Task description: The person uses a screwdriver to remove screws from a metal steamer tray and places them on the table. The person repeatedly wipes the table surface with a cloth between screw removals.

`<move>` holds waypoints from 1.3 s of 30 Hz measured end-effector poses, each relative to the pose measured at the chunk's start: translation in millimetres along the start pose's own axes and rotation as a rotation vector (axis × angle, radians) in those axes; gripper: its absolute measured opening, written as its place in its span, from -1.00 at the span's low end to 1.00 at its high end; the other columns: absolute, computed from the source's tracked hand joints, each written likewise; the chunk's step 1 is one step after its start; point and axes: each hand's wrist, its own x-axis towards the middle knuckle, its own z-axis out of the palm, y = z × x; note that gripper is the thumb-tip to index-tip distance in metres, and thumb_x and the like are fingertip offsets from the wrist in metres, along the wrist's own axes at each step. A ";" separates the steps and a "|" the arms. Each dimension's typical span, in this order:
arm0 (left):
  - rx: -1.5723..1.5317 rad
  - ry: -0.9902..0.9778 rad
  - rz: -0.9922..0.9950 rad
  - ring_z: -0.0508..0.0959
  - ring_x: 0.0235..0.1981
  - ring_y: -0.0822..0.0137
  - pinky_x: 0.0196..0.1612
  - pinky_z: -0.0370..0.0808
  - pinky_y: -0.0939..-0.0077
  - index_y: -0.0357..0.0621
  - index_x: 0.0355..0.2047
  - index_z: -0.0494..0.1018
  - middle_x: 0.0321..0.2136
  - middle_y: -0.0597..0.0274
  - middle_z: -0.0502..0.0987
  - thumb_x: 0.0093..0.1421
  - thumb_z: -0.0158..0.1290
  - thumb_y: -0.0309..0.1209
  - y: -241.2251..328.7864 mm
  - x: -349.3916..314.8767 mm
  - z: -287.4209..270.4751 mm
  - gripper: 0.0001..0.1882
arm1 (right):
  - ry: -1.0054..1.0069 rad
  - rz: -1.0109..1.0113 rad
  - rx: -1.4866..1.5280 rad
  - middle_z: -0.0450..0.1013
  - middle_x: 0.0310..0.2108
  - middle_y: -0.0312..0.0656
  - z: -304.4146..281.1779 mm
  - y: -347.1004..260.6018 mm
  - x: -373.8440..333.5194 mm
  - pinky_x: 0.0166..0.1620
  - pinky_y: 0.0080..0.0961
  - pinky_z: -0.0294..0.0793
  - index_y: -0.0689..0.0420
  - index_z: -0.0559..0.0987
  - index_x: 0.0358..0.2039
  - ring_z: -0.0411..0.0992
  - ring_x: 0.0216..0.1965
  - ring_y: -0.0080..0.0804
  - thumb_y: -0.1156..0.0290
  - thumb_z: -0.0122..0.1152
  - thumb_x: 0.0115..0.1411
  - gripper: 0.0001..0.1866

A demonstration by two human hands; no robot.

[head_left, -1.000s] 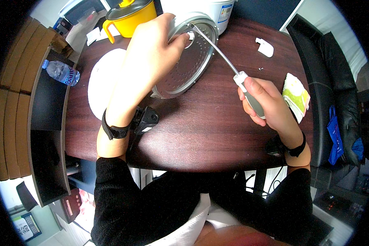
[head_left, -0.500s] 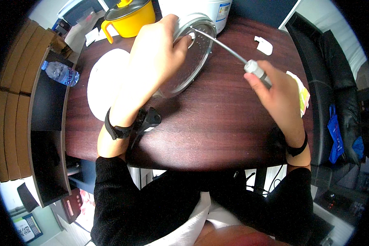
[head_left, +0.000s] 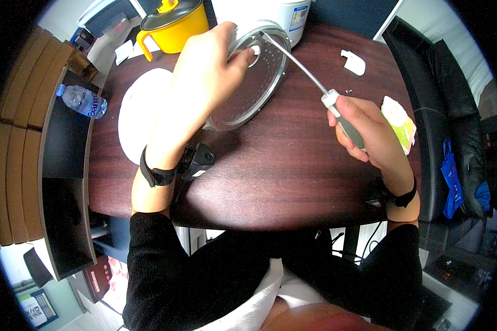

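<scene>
My left hand (head_left: 210, 77) grips the upper left rim of a clear round lid (head_left: 257, 88), which it holds tilted up off the table. The lid has a grey rim and rows of small dots. In my right hand (head_left: 370, 124) is a screwdriver (head_left: 309, 71) with a grey and white handle, my fingers closed round it. Its metal shaft slants up to the left, and the tip meets the lid near its top edge. Whether the tip sits in a screw is too small to tell. A white rounded piece (head_left: 141, 116) lies partly behind my left forearm.
At the back stand a yellow pot (head_left: 174, 33) and a white bucket-like container (head_left: 294, 22). A small white plastic part (head_left: 353, 62), tiny screw-like bits (head_left: 348, 91) and a white and green packet (head_left: 397, 122) lie on the right. A water bottle (head_left: 82, 101) rests on the left shelf.
My right hand has shifted its hold on the screwdriver, so more of the handle shows. The handle has moved slightly left and down. My left hand and the lid are nearly still.
</scene>
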 end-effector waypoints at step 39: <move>-0.015 0.076 0.081 0.54 -0.33 -0.14 -0.28 0.45 0.17 -0.33 -0.33 0.41 -0.47 -0.20 0.50 0.07 0.17 -0.26 -5.3 -0.4 0.6 -0.66 | 0.130 -0.080 -0.183 0.29 -0.80 -0.34 -7.9 -5.4 -6.3 -0.70 -0.71 0.12 0.17 0.47 -0.49 0.22 -0.80 -0.68 0.02 -0.07 0.31 -0.54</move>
